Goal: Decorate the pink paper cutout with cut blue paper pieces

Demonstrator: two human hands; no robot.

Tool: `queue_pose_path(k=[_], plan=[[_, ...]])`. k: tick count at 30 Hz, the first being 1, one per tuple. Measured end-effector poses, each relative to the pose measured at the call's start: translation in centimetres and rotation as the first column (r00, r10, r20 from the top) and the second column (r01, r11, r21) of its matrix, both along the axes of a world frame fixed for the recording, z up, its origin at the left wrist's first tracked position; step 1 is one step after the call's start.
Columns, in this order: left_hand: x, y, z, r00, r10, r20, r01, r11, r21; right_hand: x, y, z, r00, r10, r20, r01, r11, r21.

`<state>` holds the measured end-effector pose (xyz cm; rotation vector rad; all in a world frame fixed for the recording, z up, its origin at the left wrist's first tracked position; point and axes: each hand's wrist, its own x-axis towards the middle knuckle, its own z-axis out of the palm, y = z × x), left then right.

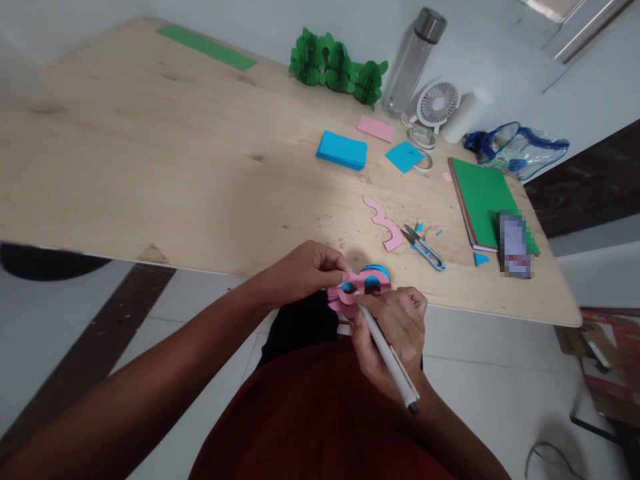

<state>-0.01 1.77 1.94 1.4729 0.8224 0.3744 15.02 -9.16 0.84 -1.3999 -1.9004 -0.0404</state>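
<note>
At the table's front edge my left hand (313,270) pinches the left side of a pink paper cutout (350,303) with scalloped edges and holes. Blue paper (375,270) shows behind it and through the holes. My right hand (393,330) grips a white pen (387,357), its tip end against the pink cutout near a hole. A wavy pink paper strip (385,223) lies on the table just beyond my hands. Beside it are blue-handled thread snips (423,247) with their blades apart, and small blue scraps (481,259).
Behind lie a blue paper stack (341,150), a blue square (404,157), pink paper (375,128) and tape rolls (423,138). Green paper shapes (337,67), a bottle (413,67) and a fan (437,103) stand along the wall. A green book (485,200) and a phone (515,243) are at right.
</note>
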Motion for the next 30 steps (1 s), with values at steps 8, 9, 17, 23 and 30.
queue_pose_path(k=[8, 9, 17, 23, 30], plan=[[0.0, -0.1, 0.0, 1.0, 0.0, 0.008, 0.0, 1.0, -0.003, 0.1, -0.2, 0.1, 1.0, -0.007, -0.003, 0.007, 1.0, -0.011], [0.0, -0.1, 0.0, 1.0, 0.002, 0.009, -0.002, 1.0, -0.006, 0.1, -0.2, 0.1, 1.0, -0.005, -0.002, 0.005, 1.0, -0.012], [0.0, -0.1, 0.0, 1.0, 0.003, 0.017, -0.003, 1.0, -0.025, 0.1, -0.2, -0.1, 1.0, -0.013, 0.005, 0.014, 0.999, -0.039], [0.0, -0.1, 0.1, 0.999, 0.031, 0.007, -0.031, 0.999, -0.015, 0.4, -0.4, 1.1, 0.994, 0.015, -0.105, -0.019, 0.999, -0.035], [-0.4, 1.1, 1.3, 0.998, 0.033, -0.05, -0.029, 0.997, 0.073, 2.0, -0.5, 2.4, 0.974, 0.024, -0.224, -0.019, 0.999, 0.026]])
